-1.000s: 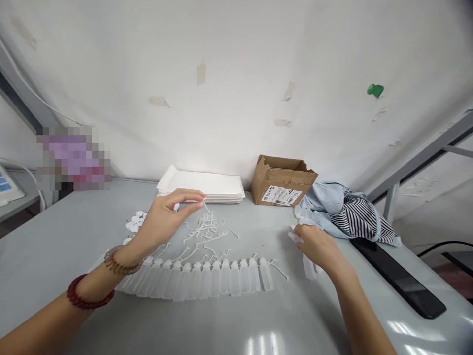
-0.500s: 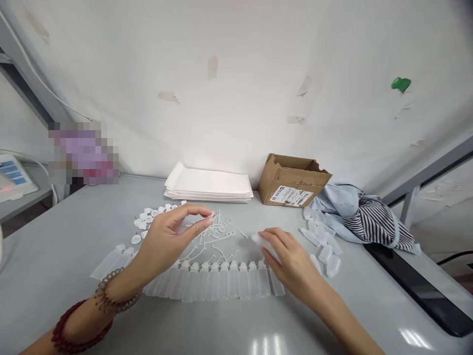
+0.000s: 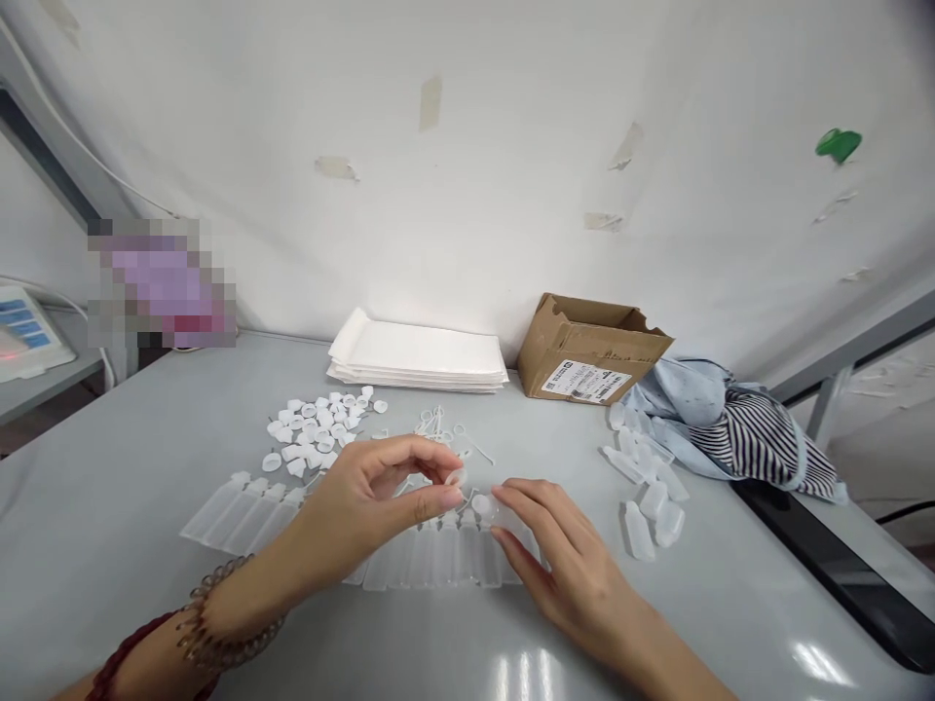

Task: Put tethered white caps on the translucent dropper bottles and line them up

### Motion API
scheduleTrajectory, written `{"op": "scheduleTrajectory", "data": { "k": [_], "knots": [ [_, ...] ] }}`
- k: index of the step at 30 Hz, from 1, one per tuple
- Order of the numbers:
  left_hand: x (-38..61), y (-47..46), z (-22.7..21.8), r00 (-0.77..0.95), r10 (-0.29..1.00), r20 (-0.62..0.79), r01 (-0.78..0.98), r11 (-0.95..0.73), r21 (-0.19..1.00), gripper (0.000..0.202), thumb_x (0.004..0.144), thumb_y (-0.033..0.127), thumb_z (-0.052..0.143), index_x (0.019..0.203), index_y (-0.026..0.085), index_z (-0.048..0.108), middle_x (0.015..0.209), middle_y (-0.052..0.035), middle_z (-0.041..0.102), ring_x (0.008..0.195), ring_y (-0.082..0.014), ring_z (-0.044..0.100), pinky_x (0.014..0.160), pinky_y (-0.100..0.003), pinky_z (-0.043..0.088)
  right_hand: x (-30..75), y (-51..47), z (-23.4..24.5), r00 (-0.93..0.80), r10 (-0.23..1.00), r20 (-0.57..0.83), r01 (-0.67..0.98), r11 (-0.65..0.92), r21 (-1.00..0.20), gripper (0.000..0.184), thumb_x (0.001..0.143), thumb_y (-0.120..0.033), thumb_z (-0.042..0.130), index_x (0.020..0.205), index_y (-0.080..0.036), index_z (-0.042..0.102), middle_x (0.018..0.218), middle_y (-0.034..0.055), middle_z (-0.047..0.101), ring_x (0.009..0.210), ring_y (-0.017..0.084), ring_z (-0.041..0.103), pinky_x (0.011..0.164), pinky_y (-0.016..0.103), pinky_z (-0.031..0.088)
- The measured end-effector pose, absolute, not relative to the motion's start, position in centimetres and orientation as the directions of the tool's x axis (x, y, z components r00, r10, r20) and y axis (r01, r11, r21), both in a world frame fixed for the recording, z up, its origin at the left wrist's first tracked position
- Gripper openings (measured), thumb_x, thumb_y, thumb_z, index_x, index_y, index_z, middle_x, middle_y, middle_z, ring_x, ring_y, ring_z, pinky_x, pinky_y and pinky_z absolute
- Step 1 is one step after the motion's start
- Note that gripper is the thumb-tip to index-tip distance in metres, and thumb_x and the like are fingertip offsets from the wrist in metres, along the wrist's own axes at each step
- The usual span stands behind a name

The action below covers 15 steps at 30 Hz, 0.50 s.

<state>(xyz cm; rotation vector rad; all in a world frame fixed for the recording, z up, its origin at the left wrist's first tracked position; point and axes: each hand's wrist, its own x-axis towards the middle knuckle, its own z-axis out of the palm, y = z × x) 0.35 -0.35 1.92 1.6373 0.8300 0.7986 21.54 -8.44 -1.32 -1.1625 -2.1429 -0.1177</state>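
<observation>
My left hand (image 3: 387, 487) pinches a small translucent plastic ring (image 3: 457, 477) between thumb and forefinger. Just right of it, my right hand (image 3: 570, 545) is closed around a small translucent plastic bottle (image 3: 504, 514), its round neck turned toward the ring. A narrow gap separates the two pieces. Below my hands lies a row of flat translucent bottles (image 3: 424, 560) with white tops, partly hidden by my left arm. More thin ring straps (image 3: 436, 421) are scattered behind my fingers. White caps (image 3: 311, 428) lie in a pile beyond my left hand.
Loose translucent bottles (image 3: 647, 482) lie on the right. A stack of white envelopes (image 3: 424, 349) and an open cardboard box (image 3: 591, 346) stand by the wall. Striped and blue cloth (image 3: 745, 433) and a long black object (image 3: 833, 574) occupy the right side of the grey table (image 3: 94, 545).
My left hand has moved right and down with the ring, and my right hand has shifted slightly down with the bottle. They are closer together. More of the cap pile shows.
</observation>
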Motion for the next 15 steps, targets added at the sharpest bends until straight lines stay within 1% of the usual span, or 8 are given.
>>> {"op": "scheduleTrajectory", "data": {
  "k": [4,7,11,15],
  "knots": [
    [0.36,-0.31,1.69,0.536,0.843,0.05,0.12,-0.135,0.984,0.017,0.077,0.038,0.072,0.086,0.024,0.071,0.082,-0.0014,0.07,0.082,-0.0203,0.064,0.071,-0.032,0.056,21.31,-8.46,-1.55,-0.38,0.714,0.588,0.751,0.61,-0.255,0.035,0.091,-0.008,0.052,0.125,-0.014,0.048,0.104,0.013,0.065,0.094,0.022,0.062,0.076,0.035,0.056],
    [0.34,-0.28,1.59,0.528,0.848,0.031,0.128,-0.116,0.985,0.019,0.076,0.04,0.072,0.086,0.024,0.071,0.083,-0.0015,0.071,0.081,-0.0207,0.065,0.071,-0.032,0.056,21.2,-8.55,-1.64,-0.384,0.717,0.582,0.746,0.612,-0.262,0.035,0.091,-0.009,0.052,0.125,-0.015,0.048,0.105,0.0128,0.065,0.093,0.022,0.063,0.076,0.035,0.056],
    [0.41,-0.25,1.57,0.551,0.834,-0.026,0.107,-0.04,0.993,0.018,0.082,0.042,0.067,0.085,0.026,0.073,0.081,0.0006,0.072,0.08,-0.0185,0.066,0.075,-0.029,0.054,21.26,-8.55,-1.73,-0.378,0.716,0.587,0.744,0.612,-0.267,0.036,0.091,-0.009,0.052,0.126,-0.014,0.048,0.105,0.0131,0.065,0.094,0.022,0.063,0.077,0.036,0.057],
    [0.61,-0.24,1.42,0.591,0.804,-0.068,0.111,0.003,0.994,0.021,0.086,0.041,0.062,0.077,0.025,0.073,0.074,0.0023,0.071,0.077,-0.0161,0.064,0.079,-0.028,0.051,21.37,-8.46,-1.8,-0.365,0.723,0.587,0.745,0.605,-0.282,0.037,0.091,-0.009,0.053,0.127,-0.015,0.046,0.106,0.0133,0.064,0.095,0.022,0.062,0.078,0.036,0.056]
  ]
}}
